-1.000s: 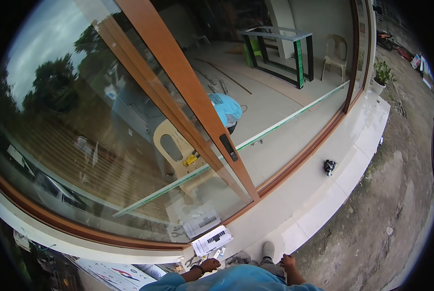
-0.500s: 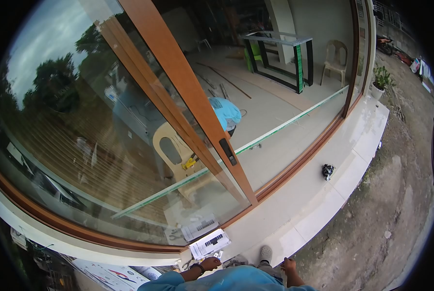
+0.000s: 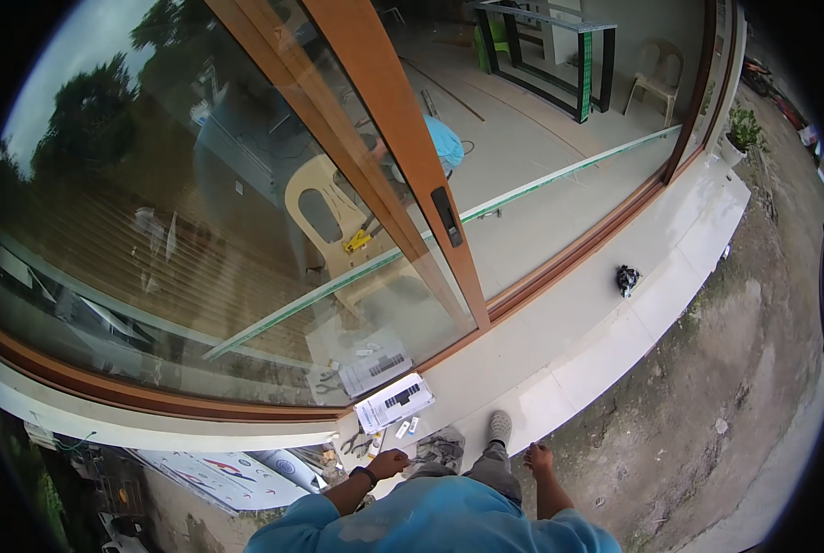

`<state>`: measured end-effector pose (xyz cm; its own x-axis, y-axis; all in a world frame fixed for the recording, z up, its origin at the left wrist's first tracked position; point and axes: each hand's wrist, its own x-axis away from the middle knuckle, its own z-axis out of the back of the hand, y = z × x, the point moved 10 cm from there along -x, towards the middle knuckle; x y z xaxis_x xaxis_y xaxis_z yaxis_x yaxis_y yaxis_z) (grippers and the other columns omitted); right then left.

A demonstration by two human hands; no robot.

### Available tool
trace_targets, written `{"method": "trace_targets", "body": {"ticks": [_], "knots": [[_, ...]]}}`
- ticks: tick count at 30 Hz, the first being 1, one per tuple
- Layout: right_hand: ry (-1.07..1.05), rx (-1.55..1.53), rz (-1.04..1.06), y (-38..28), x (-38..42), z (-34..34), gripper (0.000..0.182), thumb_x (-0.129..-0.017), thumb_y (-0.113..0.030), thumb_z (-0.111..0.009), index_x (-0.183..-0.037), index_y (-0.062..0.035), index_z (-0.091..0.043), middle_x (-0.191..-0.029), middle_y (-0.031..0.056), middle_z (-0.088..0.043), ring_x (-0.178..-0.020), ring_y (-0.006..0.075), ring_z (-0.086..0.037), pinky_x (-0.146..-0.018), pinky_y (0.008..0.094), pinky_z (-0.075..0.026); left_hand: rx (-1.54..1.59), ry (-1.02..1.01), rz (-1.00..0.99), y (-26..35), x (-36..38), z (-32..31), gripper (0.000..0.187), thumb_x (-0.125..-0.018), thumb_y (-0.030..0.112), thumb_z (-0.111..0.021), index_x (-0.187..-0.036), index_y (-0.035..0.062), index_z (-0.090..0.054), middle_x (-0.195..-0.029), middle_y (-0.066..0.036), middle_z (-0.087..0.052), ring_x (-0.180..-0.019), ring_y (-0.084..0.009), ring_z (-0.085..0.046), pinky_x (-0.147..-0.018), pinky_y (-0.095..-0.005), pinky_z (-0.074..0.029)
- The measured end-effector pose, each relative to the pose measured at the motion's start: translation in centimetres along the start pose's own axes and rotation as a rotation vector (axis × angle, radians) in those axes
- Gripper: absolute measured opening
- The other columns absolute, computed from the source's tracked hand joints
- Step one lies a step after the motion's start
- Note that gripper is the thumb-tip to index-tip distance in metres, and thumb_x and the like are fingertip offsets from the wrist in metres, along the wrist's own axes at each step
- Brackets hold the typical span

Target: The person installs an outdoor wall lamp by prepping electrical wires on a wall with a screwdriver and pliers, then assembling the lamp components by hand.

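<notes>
My left hand point(image 3: 389, 464), with a dark band on the wrist, hangs at the lower centre beside my blue shirt, its fingers curled; what it may hold is too small to tell. Pliers point(image 3: 349, 444) and small white pieces point(image 3: 403, 429) lie on the ledge close to it. Just above them is a white box point(image 3: 394, 402) with a dark printed pattern. My right hand point(image 3: 538, 457) hangs over the ground right of my shoe point(image 3: 500, 427), fingers curled, with any held item hidden.
A wood-framed glass sliding door point(image 3: 403, 157) stands in front, partly open. Inside are a plastic chair point(image 3: 324, 212), a black frame table point(image 3: 582, 74) and a person in blue point(image 3: 444, 145). A black bundle point(image 3: 626, 280) lies on the tiled ledge point(image 3: 578, 323).
The view has tilted downward, so the door, box and ledge sit higher in the picture. More of my arms and shirt shows. Both hands remain low at my sides.
</notes>
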<state>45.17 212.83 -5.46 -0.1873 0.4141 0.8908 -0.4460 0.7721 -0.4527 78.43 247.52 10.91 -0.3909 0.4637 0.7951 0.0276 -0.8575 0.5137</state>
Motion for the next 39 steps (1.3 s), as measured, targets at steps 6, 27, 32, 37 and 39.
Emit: {"method": "trace_targets", "body": {"ticks": [6, 27, 32, 37, 39], "knots": [[-0.006, 0.048, 0.016, 2.2, -0.1, -2.7, 0.036, -0.101, -0.033, -0.062, -0.122, -0.0047, -0.061, -0.093, 0.0051, -0.068, -0.072, 0.0163, -0.067, -0.053, 0.0322, -0.049, -0.055, 0.089, -0.006, -5.6, 3.8, 0.4, 0.045, -0.090, 0.038, -0.072, -0.118, 0.0024, -0.070, -0.101, -0.014, -0.075, -0.092, -0.0240, -0.073, -0.084, -0.0370, -0.057], [-0.330, 0.455, 0.154, 20.7, 17.3, -44.3, 0.035, -0.102, -0.033, -0.064, -0.125, -0.0065, -0.064, -0.108, 0.0014, -0.070, -0.096, 0.0125, -0.068, -0.078, 0.0303, -0.052, 0.165, 0.242, -0.012, -41.6, 2.6, 8.4, 0.043, -0.094, 0.031, -0.073, -0.120, -0.0022, -0.066, -0.102, -0.014, -0.075, -0.090, -0.0219, -0.073, -0.080, -0.0356, -0.057], [-0.376, 0.541, 0.111, 25.6, 12.5, -47.8, 0.036, -0.102, -0.034, -0.064, -0.125, -0.0066, -0.064, -0.108, 0.0010, -0.070, -0.095, 0.0121, -0.067, -0.078, 0.0301, -0.052, 0.489, 0.188, 0.193, -43.2, -3.7, 7.6, 0.044, -0.095, 0.032, -0.072, -0.125, 0.0004, -0.063, -0.101, -0.010, -0.072, -0.090, -0.0175, -0.070, -0.076, -0.0331, -0.059], [-0.319, 0.581, 0.284, 28.3, 3.4, -48.4, 0.041, -0.097, -0.032, -0.070, -0.119, 0.0025, -0.067, -0.106, 0.0132, -0.074, -0.089, 0.0204, -0.071, -0.082, 0.0348, -0.056, 1.058, 0.199, 0.270, -42.6, -13.0, 6.5, 0.043, -0.099, 0.035, -0.067, -0.128, 0.0042, -0.059, -0.114, -0.010, -0.066, -0.101, -0.0197, -0.066, -0.086, -0.0404, -0.059], [-0.321, 0.647, 0.496, 27.4, 0.2, -49.3, 0.042, -0.096, -0.032, -0.070, -0.119, 0.0033, -0.066, -0.105, 0.0153, -0.074, -0.091, 0.0232, -0.072, -0.083, 0.0358, -0.056, 1.261, 0.195, 0.243, -44.0, -17.9, 5.2, 0.056, -0.098, 0.044, -0.067, -0.135, 0.0040, -0.053, -0.126, -0.013, -0.060, -0.109, -0.0212, -0.060, -0.093, -0.0461, -0.055]]}}
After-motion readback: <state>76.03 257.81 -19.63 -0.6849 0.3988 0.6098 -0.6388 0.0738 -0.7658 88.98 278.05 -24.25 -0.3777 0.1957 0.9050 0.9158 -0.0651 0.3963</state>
